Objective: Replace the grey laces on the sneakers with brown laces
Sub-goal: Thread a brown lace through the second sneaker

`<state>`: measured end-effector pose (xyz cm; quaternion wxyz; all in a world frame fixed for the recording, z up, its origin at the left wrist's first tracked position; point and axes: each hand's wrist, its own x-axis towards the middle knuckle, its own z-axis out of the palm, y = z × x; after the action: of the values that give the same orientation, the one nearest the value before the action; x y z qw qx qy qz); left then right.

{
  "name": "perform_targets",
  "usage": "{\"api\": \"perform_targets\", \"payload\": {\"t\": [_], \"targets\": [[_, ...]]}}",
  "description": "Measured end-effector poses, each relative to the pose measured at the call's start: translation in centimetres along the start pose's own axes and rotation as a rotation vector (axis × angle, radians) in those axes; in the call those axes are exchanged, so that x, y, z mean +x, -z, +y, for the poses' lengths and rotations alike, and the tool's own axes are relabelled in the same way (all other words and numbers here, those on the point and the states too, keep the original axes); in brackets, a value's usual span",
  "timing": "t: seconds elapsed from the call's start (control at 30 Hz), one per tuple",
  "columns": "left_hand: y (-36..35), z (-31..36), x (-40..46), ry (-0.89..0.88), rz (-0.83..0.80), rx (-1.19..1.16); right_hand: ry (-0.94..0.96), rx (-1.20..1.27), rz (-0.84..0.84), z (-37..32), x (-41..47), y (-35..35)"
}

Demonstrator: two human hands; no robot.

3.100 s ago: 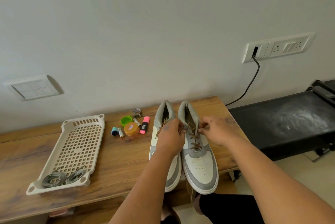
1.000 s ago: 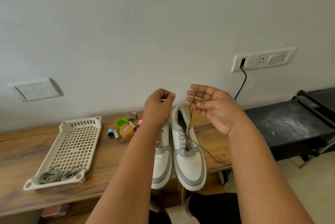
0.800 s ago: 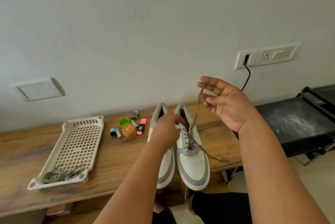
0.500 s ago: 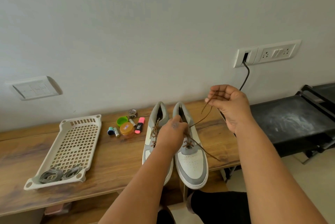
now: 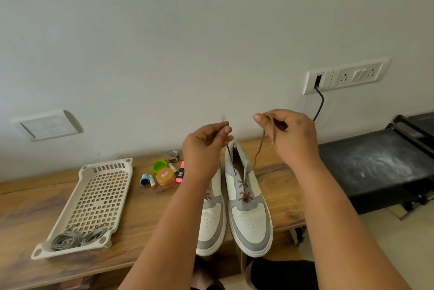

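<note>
Both ends of the brown lace (image 5: 242, 184) pulled up and level above the right-hand sneaker (image 5: 247, 205).

The left hand (image 5: 204, 146) pinches one lace end and the right hand (image 5: 288, 134) pinches the other, raised apart over the shoe's collar, likely to draw the slack through and even the two ends. That sneaker sits on the wooden surface (image 5: 145, 217) with its long axis running away from me, toe at the near edge, heel toward the wall, touching its partner (image 5: 211, 221). The grey laces (image 5: 75, 239) lie coiled in the near end of the cream tray (image 5: 101, 193), well off to the left.
</note>
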<state>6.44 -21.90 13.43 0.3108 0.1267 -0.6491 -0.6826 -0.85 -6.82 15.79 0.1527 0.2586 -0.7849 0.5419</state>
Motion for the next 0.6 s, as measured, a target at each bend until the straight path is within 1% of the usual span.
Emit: {"api": "perform_targets", "payload": {"t": [0.1, 0.27, 0.47, 0.6], "targets": [[-0.6, 1.1, -0.3, -0.065, 0.003, 0.019, 0.065, -0.005, 0.057, -1.1, 0.2, 0.2], [-1.2, 2.3, -0.6, -0.136, -0.006, 0.036, 0.133, 0.06, 0.162, -2.2, 0.4, 1.2], [-1.3, 2.3, -0.5, -0.132, 0.007, 0.068, 0.088, 0.214, 0.238, -2.9, 0.6, 1.7], [-0.9, 2.2, -0.4, -0.184, 0.037, 0.199, 0.11, 0.197, 0.266, -3.3, 0.6, 1.8]]}}
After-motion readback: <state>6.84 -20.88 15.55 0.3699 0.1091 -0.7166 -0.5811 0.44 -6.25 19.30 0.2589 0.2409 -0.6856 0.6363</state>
